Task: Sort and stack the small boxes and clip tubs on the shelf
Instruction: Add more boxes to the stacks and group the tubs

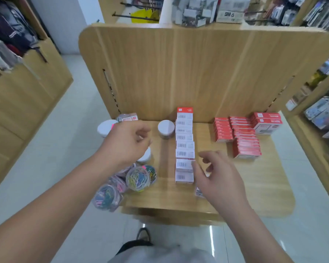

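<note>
Hovering my loosely curled, empty left hand (125, 143) above clear round clip tubs (138, 178); my spread right hand (218, 179) sits just beside white barcoded boxes (184, 145) on the shelf (254, 186), print seemingly too blurred.

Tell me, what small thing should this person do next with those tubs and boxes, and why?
Probably lower the left hand onto the clip tub lying on its side and stand it up near the upright tub. That hand hovers empty just above the tubs that lie tumbled at the near left edge of the shelf, while the white boxes already form a tidy row.
</note>
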A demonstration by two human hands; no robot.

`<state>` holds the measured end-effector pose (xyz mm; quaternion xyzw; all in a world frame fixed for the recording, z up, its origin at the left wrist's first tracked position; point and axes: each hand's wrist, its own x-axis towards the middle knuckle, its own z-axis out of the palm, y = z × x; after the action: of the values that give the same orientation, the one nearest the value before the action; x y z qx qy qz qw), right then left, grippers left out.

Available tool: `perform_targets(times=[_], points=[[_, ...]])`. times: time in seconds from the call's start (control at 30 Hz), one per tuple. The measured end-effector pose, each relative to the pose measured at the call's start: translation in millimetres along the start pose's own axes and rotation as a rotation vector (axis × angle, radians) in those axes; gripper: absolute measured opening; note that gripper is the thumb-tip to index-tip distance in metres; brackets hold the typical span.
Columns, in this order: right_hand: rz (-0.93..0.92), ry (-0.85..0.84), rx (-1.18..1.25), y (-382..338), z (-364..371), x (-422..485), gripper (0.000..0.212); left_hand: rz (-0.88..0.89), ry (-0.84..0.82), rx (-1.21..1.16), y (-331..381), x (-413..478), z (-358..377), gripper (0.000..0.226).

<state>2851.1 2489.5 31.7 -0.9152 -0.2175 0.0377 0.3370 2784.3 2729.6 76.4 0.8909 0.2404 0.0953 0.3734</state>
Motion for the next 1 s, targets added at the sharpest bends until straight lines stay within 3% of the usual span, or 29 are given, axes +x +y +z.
perform_targets(times=[0.13, 0.23, 0.4, 0.53, 0.63, 0.7, 0.77, 0.87, 1.0], points=[[-0.265, -0.070, 0.061, -44, 15, 30, 0.019, -0.005, 0.086, -0.061, -7, -20, -9, 0.019], [-0.403, -0.212, -0.268, -65, 25, 75, 0.025, -0.030, 0.243, -0.082, -20, -30, -40, 0.022], [-0.445, -0.517, -0.805, -84, 58, 129, 0.055, -0.021, 0.368, 0.030, -44, -46, -81, 0.010], [-0.454, -0.517, -0.867, -81, 74, 141, 0.069, -0.082, 0.362, 0.013, -73, -46, -81, 0.012], [-0.463, -0.482, -0.860, -81, 73, 148, 0.056, -0.004, 0.354, 0.051, -82, -37, -76, 0.022], [-0.521, -0.388, -0.807, -84, 70, 146, 0.042, 0.039, 0.307, 0.065, -78, -27, -71, 0.032], [-0.539, -0.297, -0.597, -91, 67, 141, 0.030, 0.002, 0.234, 0.093, -72, -15, -67, 0.037], [-0.368, -0.275, -0.093, -109, 56, 131, 0.020, -0.029, 0.190, 0.142, -75, -4, -60, 0.042], [-0.218, -0.353, 0.269, -127, 46, 114, 0.011, -0.025, 0.188, 0.128, -81, 2, -60, 0.043]])
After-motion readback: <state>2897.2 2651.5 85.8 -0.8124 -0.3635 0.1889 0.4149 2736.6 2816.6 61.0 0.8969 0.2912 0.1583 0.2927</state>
